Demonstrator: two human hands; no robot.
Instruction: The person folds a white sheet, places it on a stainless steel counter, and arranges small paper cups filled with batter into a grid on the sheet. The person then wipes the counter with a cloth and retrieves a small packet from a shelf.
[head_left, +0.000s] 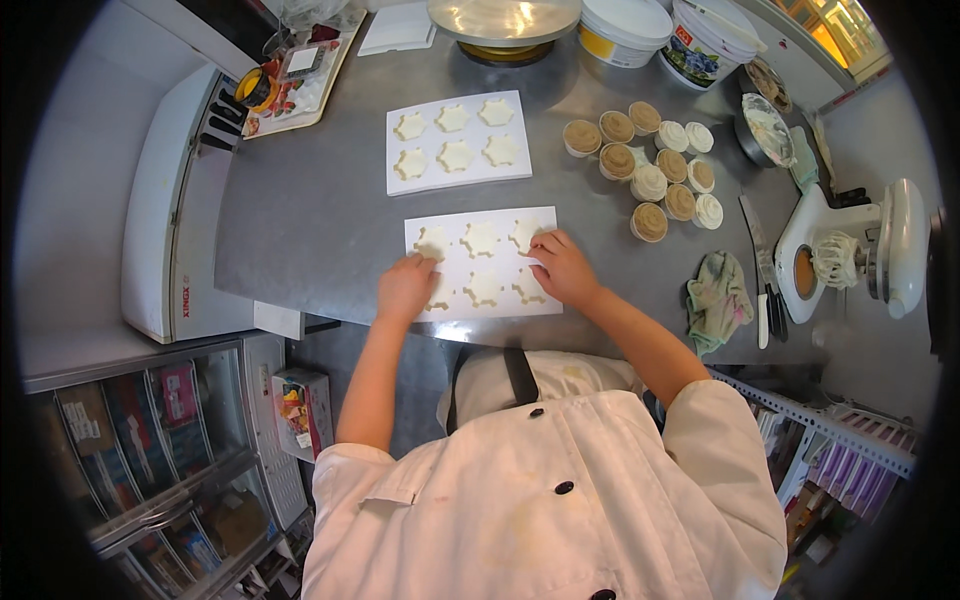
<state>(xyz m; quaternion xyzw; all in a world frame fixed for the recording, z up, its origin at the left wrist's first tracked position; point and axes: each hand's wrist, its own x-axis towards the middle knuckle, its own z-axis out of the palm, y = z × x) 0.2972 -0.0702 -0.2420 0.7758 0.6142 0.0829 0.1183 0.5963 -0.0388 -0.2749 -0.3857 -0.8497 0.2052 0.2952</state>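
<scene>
A white card insert with several notched cut-outs (457, 267) lies flat on the steel worktable (315, 247) near its front edge. My left hand (409, 288) rests at the insert's left end, fingers bent over the left cut-outs. At the right end, my right hand (566, 270) has its thumb and fingers at the right cut-outs, a small pale bit of card between them. Whether either hand grips the card is hard to tell. A second such insert (459, 178) lies farther back. To the right stand several cups topped with brown swirls (649, 222) and white swirls (649, 184).
A metal cake turntable (504, 22) and two plastic tubs (626, 30) stand at the back. A tray (330, 90) sits back left. On the right are a metal bowl (763, 129), a stained cloth (720, 300), a long spatula (757, 240), knives and a stand mixer (904, 247).
</scene>
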